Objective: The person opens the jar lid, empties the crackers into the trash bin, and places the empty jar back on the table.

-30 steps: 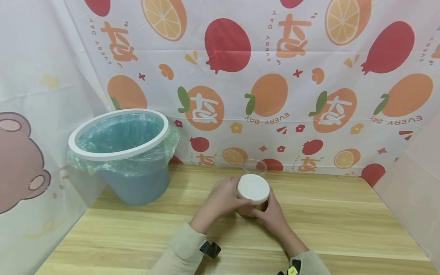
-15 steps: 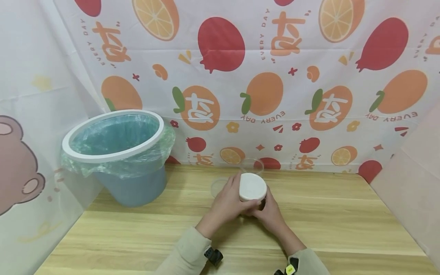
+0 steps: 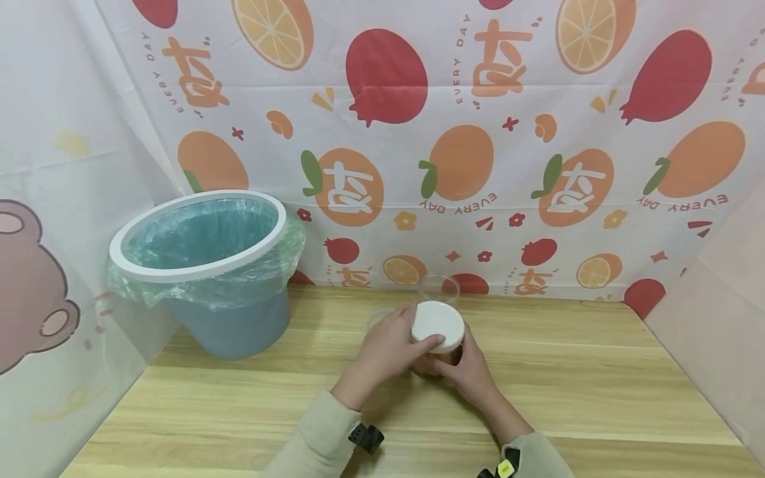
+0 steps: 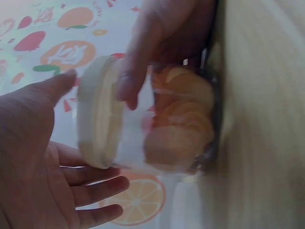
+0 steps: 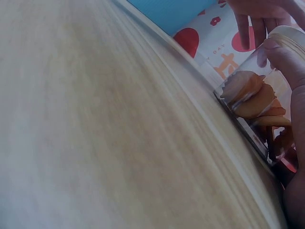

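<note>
A clear jar (image 5: 248,71) with a white lid (image 3: 439,325) stands on the wooden table, holding several round brownish biscuits (image 4: 178,124). My right hand (image 3: 475,372) grips the jar's body, its thumb lying across the clear wall just below the lid. Around the lid spreads my left hand (image 3: 382,348). In the head view its thumb overlaps the lid's near edge. The left wrist view shows this hand's fingers (image 4: 97,191) fairly straight and splayed beside the lid, with the thumb at the lid's rim. The jar's lower part is mostly hidden by the hands in the head view.
Behind the jar shows the rim of a clear round container (image 3: 457,287). A clear round piece (image 3: 375,317) lies left of it, partly covered by my left hand. A blue bin (image 3: 239,325) with a green liner stands at the table's left, before a fruit-print cloth (image 3: 520,99).
My left thumb has shifted from the lid's side onto its top edge, and the left wrist has moved slightly left. The right hand keeps hold of the jar.
</note>
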The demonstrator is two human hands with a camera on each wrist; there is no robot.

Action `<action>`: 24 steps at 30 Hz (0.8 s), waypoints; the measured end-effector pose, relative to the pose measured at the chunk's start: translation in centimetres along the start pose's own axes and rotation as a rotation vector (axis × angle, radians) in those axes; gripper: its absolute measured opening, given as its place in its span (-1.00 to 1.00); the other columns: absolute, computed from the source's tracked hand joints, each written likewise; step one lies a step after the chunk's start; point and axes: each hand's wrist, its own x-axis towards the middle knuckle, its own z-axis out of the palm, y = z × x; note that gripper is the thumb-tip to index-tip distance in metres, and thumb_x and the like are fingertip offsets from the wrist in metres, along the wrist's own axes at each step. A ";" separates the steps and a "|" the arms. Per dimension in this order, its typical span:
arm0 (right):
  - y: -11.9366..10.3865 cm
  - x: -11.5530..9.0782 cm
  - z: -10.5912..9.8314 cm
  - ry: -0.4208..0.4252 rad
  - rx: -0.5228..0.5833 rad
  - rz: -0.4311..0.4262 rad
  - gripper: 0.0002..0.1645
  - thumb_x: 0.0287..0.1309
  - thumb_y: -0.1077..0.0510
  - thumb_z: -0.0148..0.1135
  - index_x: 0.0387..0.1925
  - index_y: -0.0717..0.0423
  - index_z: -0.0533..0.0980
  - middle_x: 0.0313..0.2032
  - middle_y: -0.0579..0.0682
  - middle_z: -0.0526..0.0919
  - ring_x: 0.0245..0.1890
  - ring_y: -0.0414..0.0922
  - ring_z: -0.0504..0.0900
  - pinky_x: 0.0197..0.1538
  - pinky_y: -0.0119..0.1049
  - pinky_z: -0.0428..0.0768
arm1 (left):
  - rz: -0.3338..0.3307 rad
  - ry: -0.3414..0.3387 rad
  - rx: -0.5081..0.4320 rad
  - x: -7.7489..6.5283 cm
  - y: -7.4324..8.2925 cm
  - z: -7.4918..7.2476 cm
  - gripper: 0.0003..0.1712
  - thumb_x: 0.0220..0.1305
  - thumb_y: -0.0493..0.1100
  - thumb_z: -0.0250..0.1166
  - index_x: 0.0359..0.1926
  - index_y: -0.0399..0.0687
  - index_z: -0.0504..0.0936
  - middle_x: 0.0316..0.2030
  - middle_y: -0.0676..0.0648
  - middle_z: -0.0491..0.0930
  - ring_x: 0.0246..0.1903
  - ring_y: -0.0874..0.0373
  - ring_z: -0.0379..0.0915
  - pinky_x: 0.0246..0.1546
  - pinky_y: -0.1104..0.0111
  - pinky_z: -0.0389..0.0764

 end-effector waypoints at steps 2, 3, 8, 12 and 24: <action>-0.1 0.0 0.0 0.002 0.004 0.009 0.19 -0.01 0.01 0.59 0.54 -0.16 0.06 0.46 -0.02 0.31 0.46 -0.07 0.27 0.49 0.11 0.22 | 0.013 0.011 0.033 -0.1 0.1 -0.6 -0.12 0.27 0.35 0.29 0.38 -0.14 0.45 0.19 -0.20 0.62 0.13 -0.07 0.59 0.13 0.05 0.58; -0.2 0.0 0.0 0.001 0.004 0.009 0.19 -0.01 0.01 0.59 0.53 -0.15 0.06 0.46 -0.01 0.31 0.46 -0.07 0.27 0.49 0.11 0.22 | 0.021 0.017 0.054 -0.1 0.2 -0.9 -0.16 0.26 0.34 0.31 0.34 -0.13 0.50 0.13 -0.18 0.67 0.08 -0.05 0.62 0.08 0.08 0.60; -0.4 0.0 0.0 0.002 0.013 0.001 0.19 -0.02 0.04 0.60 0.53 -0.12 0.08 0.44 0.00 0.33 0.45 -0.05 0.29 0.49 0.12 0.21 | 0.023 -0.011 0.100 -0.3 0.4 -2.2 -0.34 0.19 0.23 0.43 0.13 -0.12 0.66 -0.12 -0.12 0.76 -0.13 0.01 0.68 -0.13 0.14 0.65; -0.2 0.0 0.0 0.000 0.015 -0.004 0.19 -0.02 0.05 0.60 0.53 -0.13 0.08 0.43 -0.01 0.35 0.44 -0.06 0.30 0.49 0.13 0.20 | 0.020 -0.043 0.118 -0.5 0.5 -2.8 -0.47 0.12 0.11 0.51 -0.01 -0.16 0.72 -0.15 -0.11 0.77 -0.12 0.01 0.67 -0.11 0.13 0.66; -0.3 -0.1 0.0 0.004 0.000 0.020 0.22 -0.04 0.02 0.61 0.53 -0.11 0.07 0.43 0.01 0.35 0.45 -0.03 0.30 0.49 0.11 0.21 | -0.006 -0.026 0.107 -0.5 0.4 -3.2 -0.55 0.06 0.07 0.56 -0.12 -0.09 0.75 -0.18 -0.08 0.77 -0.21 0.07 0.65 -0.21 0.18 0.64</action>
